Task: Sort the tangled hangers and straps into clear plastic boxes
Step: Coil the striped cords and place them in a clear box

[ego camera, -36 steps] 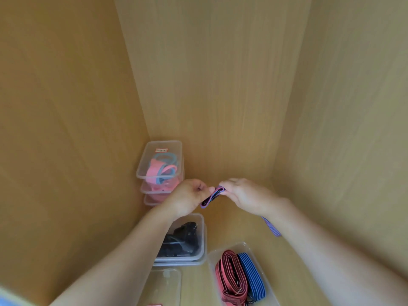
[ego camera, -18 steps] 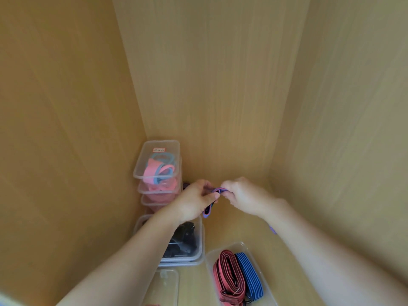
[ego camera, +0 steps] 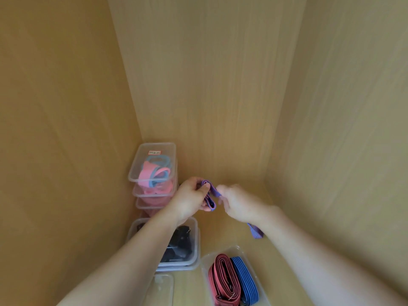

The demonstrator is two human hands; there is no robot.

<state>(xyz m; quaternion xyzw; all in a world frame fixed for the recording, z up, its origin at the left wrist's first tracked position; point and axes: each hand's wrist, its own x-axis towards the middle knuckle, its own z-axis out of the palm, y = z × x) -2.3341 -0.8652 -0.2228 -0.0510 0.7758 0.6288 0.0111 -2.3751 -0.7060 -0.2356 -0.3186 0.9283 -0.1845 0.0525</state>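
Clear box (ego camera: 204, 265) holds red strap (ego camera: 224, 277), blue strap (ego camera: 244, 277).

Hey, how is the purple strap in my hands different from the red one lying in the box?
The purple strap is held between the left hand and right hand; the red strap lies in a clear box. The purple strap is partly folded, one end trailing; the red strap is fully coiled. Both are flat bands.
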